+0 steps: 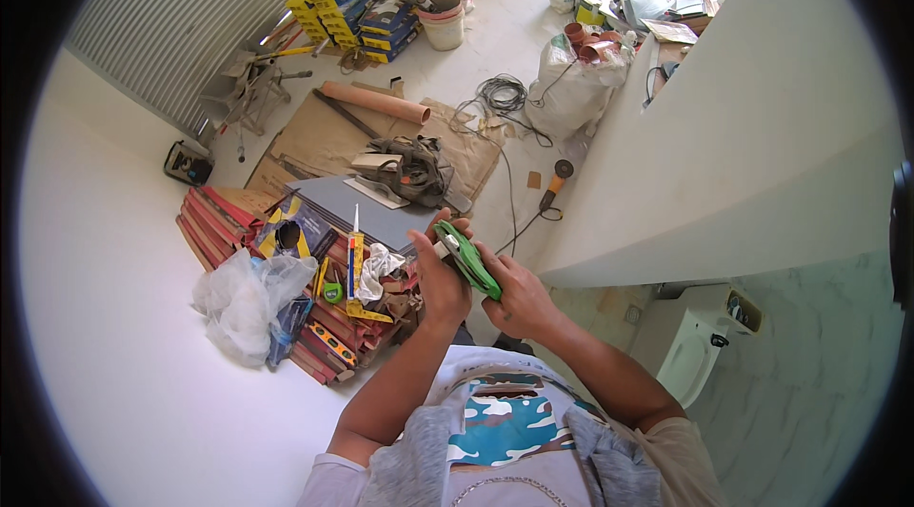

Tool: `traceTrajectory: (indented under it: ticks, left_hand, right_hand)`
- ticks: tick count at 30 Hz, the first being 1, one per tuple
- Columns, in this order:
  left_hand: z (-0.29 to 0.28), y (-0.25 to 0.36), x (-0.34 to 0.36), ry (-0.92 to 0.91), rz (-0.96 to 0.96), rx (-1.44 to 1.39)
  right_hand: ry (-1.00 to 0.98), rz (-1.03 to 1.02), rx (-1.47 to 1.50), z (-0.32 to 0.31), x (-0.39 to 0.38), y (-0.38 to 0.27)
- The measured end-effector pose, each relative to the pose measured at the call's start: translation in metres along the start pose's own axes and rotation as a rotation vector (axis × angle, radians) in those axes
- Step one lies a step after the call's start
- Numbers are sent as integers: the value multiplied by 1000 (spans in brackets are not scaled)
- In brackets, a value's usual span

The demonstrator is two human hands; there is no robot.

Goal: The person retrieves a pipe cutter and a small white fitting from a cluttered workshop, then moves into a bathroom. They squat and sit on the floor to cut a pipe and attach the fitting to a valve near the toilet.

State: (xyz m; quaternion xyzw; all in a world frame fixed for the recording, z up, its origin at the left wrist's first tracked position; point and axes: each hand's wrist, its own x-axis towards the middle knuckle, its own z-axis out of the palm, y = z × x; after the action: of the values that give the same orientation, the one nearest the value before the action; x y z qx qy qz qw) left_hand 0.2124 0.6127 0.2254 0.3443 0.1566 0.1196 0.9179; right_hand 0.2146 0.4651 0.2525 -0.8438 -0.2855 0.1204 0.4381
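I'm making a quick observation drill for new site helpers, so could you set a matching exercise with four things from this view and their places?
Things:
1. Green object
2. Orange-and-black power tool
3. Orange pipe
4. Bucket

Places:
A. On the brown cardboard
B. Held between the left hand and right hand
C. Beside the stacked blue and yellow boxes
D. On the floor, near the white wall at right

Right pairs: 1-B, 2-D, 3-A, 4-C
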Motion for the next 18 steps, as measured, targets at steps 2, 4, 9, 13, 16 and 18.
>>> traceTrajectory:
  ticks: [2, 4, 9, 13, 16, 18]
  left_hand:
    - [0, 0, 1, 23, -10, 0]
    - [-1, 1, 5, 31, -34, -23]
    - [-9, 8, 23, -88, -102, 0]
    - [-24, 35, 44, -257, -286, -108]
    - [-37, 53, 61, -400, -279, -107]
    - [-39, 53, 70, -479, -159, -20]
  right_hand:
    - [-14, 15, -1, -2, 0, -1]
    - [-22, 32, 13, -3, 2, -2]
    - [-7, 76, -54, -1, 16, -3]
    - [49, 97, -216, -4, 30, -6]
    - [14, 130, -306, -7, 34, -13]
    - [-21, 141, -352, -3, 35, -21]
